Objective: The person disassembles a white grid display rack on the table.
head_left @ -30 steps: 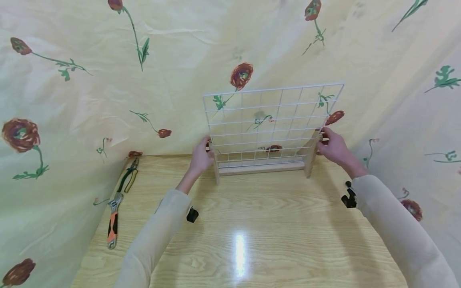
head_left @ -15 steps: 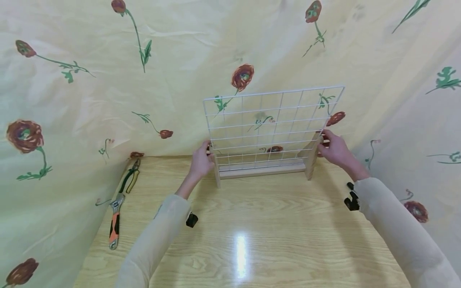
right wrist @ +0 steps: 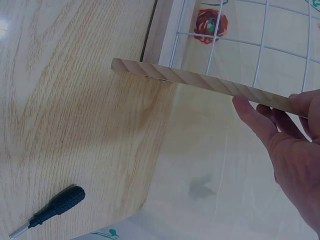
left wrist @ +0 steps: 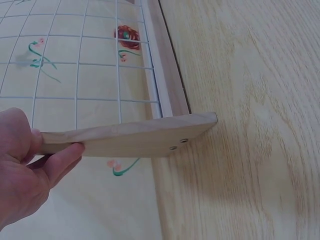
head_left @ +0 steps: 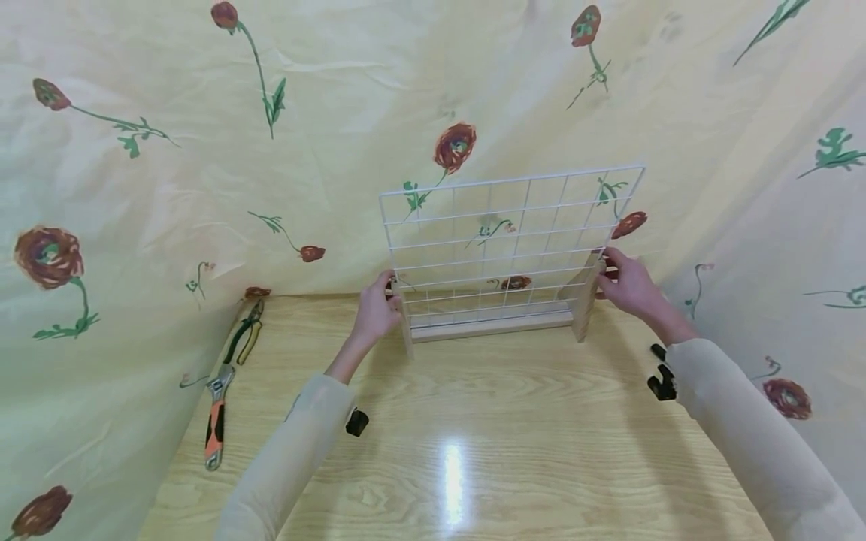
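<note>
A rack with a white wire grid stands near the back wall, a wooden crossbar joining its two wooden sides. My left hand pinches the upper end of the left side panel between thumb and fingers. Two screw heads show low on that panel in the left wrist view. Over on the right, my right hand grips the right side panel near its top, thumb on the inner face. The grid leans back slightly between the panels.
Pliers and an adjustable wrench lie along the table's left side. In the right wrist view a screwdriver with a dark handle lies near the table edge. Flower-patterned sheeting closes off the back and sides.
The rack has shifted a little toward me, both hands moving with it and keeping their hold. The head view has also drifted slightly.
</note>
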`<state>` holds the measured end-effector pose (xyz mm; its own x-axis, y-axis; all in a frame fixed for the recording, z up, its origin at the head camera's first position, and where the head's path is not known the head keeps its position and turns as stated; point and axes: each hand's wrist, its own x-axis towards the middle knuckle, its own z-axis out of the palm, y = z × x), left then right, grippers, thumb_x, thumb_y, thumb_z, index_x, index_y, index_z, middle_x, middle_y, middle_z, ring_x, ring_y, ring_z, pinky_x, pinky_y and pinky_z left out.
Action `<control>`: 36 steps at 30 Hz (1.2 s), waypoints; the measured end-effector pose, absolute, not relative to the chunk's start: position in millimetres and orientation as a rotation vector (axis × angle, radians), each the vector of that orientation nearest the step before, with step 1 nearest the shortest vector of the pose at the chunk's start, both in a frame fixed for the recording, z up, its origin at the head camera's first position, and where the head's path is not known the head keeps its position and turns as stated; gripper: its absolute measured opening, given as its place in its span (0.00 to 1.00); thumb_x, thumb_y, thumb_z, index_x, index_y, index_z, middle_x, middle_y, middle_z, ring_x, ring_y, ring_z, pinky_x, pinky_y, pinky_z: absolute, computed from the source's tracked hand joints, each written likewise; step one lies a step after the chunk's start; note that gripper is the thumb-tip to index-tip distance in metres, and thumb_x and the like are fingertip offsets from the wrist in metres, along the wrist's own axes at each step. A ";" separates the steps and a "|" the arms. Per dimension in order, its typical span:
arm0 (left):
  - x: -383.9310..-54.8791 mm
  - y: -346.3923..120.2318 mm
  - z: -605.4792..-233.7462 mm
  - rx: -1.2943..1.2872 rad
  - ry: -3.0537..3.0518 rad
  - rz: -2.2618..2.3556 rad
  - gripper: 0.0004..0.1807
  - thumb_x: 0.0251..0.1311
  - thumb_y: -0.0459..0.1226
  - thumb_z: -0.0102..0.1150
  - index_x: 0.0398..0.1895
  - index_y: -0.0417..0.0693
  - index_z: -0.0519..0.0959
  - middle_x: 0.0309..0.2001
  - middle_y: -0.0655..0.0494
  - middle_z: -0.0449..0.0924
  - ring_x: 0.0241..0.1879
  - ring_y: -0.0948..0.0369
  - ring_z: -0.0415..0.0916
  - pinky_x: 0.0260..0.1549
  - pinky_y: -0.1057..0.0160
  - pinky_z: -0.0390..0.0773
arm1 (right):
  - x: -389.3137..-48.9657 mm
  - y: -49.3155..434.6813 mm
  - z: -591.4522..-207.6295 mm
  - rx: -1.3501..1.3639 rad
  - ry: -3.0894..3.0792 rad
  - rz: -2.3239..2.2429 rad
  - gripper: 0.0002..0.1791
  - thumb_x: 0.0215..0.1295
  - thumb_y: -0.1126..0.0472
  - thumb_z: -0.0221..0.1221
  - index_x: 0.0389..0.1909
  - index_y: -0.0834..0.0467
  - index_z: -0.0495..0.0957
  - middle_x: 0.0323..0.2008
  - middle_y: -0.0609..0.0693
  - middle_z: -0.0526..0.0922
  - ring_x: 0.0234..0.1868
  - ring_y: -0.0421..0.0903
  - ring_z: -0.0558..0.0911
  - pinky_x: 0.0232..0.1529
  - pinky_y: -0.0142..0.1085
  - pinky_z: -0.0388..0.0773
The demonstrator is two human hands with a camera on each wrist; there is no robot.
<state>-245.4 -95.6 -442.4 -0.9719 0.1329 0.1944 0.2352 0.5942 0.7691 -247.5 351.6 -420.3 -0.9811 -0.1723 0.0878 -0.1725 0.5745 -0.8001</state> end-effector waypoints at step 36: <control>-224.1 -101.9 -442.7 -0.368 -2.661 -1.326 0.27 0.59 0.17 0.56 0.63 0.29 0.68 0.48 0.31 0.79 0.45 0.40 0.81 0.39 0.52 0.86 | -235.9 346.9 -417.3 0.331 -2.819 1.369 0.28 0.71 0.76 0.48 0.70 0.75 0.54 0.58 0.80 0.65 0.56 0.77 0.71 0.42 0.51 0.84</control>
<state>-224.1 -101.9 -442.7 -0.9594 0.1525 0.2371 0.2811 0.5801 0.7645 -235.9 346.9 -417.3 -0.9779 -0.1923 0.0825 -0.1837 0.6005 -0.7782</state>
